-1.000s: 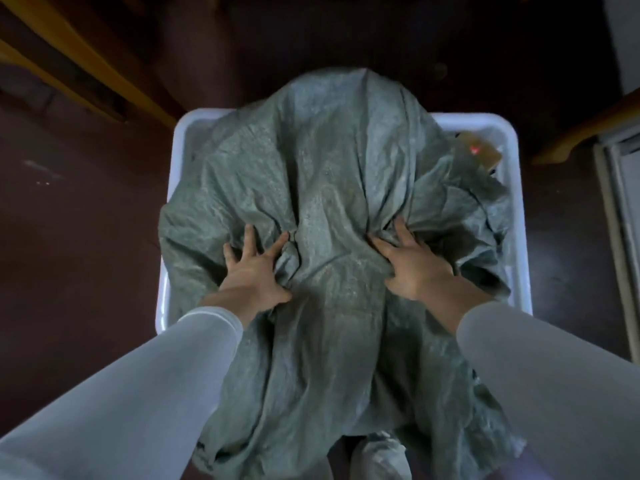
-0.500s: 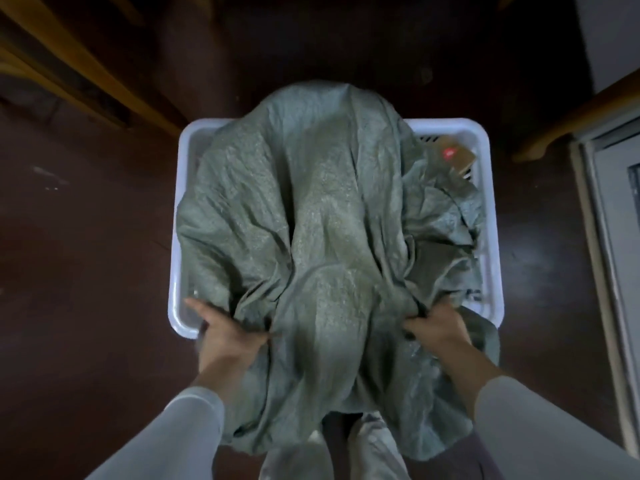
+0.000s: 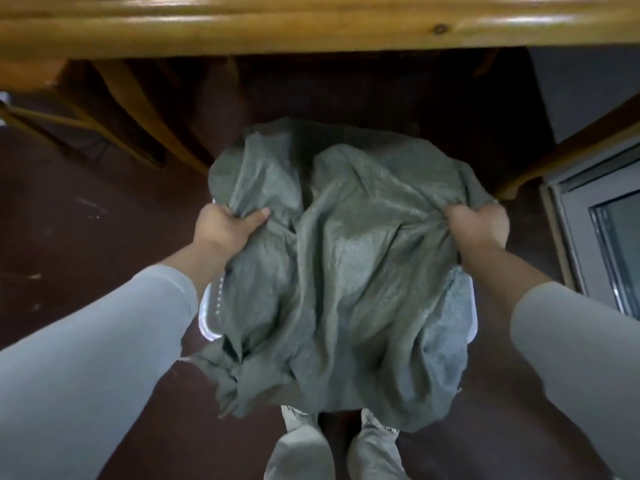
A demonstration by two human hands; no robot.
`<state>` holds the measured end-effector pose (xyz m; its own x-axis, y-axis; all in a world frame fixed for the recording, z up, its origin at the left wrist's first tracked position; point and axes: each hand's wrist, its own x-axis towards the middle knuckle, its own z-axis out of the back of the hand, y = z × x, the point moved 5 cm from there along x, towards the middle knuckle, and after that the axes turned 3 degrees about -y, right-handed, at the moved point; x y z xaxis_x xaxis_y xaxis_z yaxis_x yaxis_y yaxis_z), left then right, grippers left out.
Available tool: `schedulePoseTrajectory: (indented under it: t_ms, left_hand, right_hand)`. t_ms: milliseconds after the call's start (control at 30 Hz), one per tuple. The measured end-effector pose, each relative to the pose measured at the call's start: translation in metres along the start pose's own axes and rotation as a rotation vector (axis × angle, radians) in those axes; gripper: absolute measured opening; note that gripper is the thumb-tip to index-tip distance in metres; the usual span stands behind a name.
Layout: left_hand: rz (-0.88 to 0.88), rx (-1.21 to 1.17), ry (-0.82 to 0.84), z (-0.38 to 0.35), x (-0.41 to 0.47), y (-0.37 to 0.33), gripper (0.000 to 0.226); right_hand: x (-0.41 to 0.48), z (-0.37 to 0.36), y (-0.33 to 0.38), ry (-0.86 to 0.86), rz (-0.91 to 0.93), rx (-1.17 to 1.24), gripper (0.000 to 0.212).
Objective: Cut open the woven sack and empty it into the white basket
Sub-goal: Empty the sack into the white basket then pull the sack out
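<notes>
With fingers of the left hand bunched tight round a fold at the left edge of the woven sack, and those of the right hand clenched likewise on its right edge. Holding the sack spread and lifted over the white basket on the floor, hiding all but 2 strips of rim. No view into the basket, so no telling what lies in it; a paler grey patch by the right rim, unclear what. No telling whether the slack sack holds anything. Likely risks: shaking with the loose lower edge hanging past the near rim, spilling contents by the shoes; or losing 1 grip on the weave and dumping lopsided.
</notes>
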<state>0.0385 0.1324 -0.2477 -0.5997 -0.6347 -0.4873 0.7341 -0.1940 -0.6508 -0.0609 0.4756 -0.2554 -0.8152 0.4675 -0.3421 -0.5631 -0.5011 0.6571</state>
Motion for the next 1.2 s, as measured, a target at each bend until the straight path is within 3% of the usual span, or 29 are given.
schedulePoseTrajectory:
  t_ms: [133,200,267,333,400,467,533,567,633,700,733,833,867,933,1067,1133,1200]
  left_hand:
    - [0.144,-0.381,-0.065,0.008,-0.006,-0.002,0.07]
    - [0.253,-0.277,0.002,0.002,-0.018,0.023,0.072]
    - [0.26,-0.172,-0.014,-0.001,-0.024,0.041,0.049]
    - [0.244,-0.267,-0.105,0.003,-0.024,0.044,0.03]
    - [0.264,-0.455,-0.181,0.009,-0.015,0.043,0.029]
    - [0.317,-0.531,-0.137,0.008,-0.009,0.043,0.029]
    - [0.359,-0.498,-0.06,0.0,-0.005,0.049,0.03]
    - [0.376,-0.493,-0.046,-0.004,-0.004,0.052,0.033]
    - [0.395,-0.507,-0.041,-0.012,-0.001,0.056,0.041]
    - [0.4,-0.518,-0.033,-0.016,0.004,0.055,0.045]
    - [0.403,-0.523,-0.028,-0.018,0.008,0.054,0.047]
    - [0.409,-0.516,-0.012,-0.02,0.017,0.053,0.051]
    - [0.404,-0.511,-0.002,-0.02,0.02,0.053,0.051]
    - [0.402,-0.516,0.014,-0.021,0.023,0.057,0.05]
    - [0.391,-0.543,0.021,-0.021,0.028,0.064,0.05]
    - [0.387,-0.557,0.06,-0.017,0.026,0.064,0.058]
    - [0.371,-0.563,0.139,-0.013,0.019,0.063,0.084]
  right_hand:
    - [-0.001,0.008,-0.001,-0.059,-0.008,0.087,0.054]
    - [0.0,0.006,-0.016,0.007,-0.047,-0.026,0.058]
    - [0.004,0.008,-0.021,-0.009,-0.042,-0.054,0.056]
    - [0.005,0.013,-0.015,-0.093,-0.005,0.031,0.056]
    - [0.01,0.012,-0.016,-0.132,-0.018,0.222,0.064]
    - [0.007,0.003,-0.021,-0.053,-0.068,0.375,0.084]
    - [-0.017,-0.007,-0.028,0.05,-0.047,0.258,0.1]
    - [-0.034,-0.012,-0.035,0.06,0.044,0.093,0.097]
    - [-0.081,-0.025,-0.043,0.002,0.341,-0.175,0.07]
    - [-0.125,-0.048,-0.064,0.047,0.458,-0.309,0.051]
    - [-0.139,-0.062,-0.076,0.15,0.364,-0.327,0.059]
    - [-0.158,-0.102,-0.119,0.475,-0.137,-0.352,0.116]
    - [-0.159,-0.112,-0.125,0.516,-0.227,-0.349,0.12]
    - [-0.151,-0.128,-0.132,0.503,-0.286,-0.34,0.098]
    - [-0.134,-0.136,-0.121,0.477,-0.176,-0.421,0.044]
    - [-0.13,-0.134,-0.118,0.476,-0.162,-0.401,0.036]
    - [-0.132,-0.131,-0.112,0.474,-0.216,-0.287,0.036]
